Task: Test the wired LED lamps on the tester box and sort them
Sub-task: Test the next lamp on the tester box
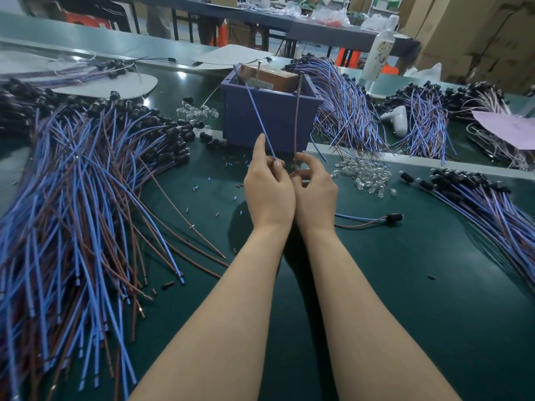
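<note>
A purple tester box (pixel 269 117) stands on the green table (pixel 405 285), with metal pins sticking up from its open top. My left hand (pixel 267 183) pinches a blue wire (pixel 257 111) that runs up to the box's left pin. My right hand (pixel 314 186) pinches the brown wire (pixel 296 117), which rises to the right pin. Both hands touch just in front of the box. The lamp end of this pair is hidden behind my hands. One wired lamp (pixel 373 219) with a black socket lies alone to the right.
A big pile of blue and brown wired lamps (pixel 81 198) fills the left. More bundles lie behind the box (pixel 347 105) and at the right (pixel 498 204). Loose clear bulbs (pixel 364 175) and cut insulation bits are scattered nearby. A white bottle (pixel 377 53) stands at the back.
</note>
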The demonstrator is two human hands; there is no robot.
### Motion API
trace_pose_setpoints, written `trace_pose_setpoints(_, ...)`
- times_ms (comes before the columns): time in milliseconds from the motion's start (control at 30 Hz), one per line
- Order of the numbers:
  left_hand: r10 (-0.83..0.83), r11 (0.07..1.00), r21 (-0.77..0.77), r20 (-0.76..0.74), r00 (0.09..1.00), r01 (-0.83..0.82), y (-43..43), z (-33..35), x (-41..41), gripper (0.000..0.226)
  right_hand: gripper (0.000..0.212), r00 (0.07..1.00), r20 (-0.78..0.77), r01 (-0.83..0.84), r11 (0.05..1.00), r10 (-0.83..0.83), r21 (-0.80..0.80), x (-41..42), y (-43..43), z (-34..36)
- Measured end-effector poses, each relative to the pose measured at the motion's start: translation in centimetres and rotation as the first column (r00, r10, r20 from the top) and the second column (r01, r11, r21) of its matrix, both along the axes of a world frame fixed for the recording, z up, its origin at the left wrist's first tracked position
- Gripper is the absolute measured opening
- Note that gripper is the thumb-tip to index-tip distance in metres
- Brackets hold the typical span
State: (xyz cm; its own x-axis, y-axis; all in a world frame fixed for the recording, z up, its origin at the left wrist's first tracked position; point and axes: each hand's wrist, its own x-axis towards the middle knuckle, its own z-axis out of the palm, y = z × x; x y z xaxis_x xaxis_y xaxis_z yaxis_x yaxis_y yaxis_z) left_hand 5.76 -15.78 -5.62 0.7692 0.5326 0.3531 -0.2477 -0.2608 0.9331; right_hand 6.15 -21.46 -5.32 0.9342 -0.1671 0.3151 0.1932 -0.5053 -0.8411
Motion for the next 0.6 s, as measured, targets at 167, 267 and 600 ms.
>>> trace_pose_setpoints(167,-0.013,0.998,-0.059,-0.033,0.999,0.011,0.09,-0.16,0.01,0.051,0.036,1.000,0.006,0.004,1.000,-0.004,-0.018,0.01,0.10,-0.06)
trace_pose_setpoints(267,-0.028,0.996,-0.091,-0.079,0.997,0.020,0.27,-0.32,0.30,0.051,0.037,1.000,0.007,0.001,1.000,-0.001,-0.020,0.03,0.08,-0.13)
trace_pose_setpoints(600,-0.017,0.999,-0.044,-0.080,0.997,0.013,0.19,-0.23,0.35,0.052,0.037,1.000,0.009,-0.007,1.000,0.007,-0.004,-0.04,-0.06,-0.28)
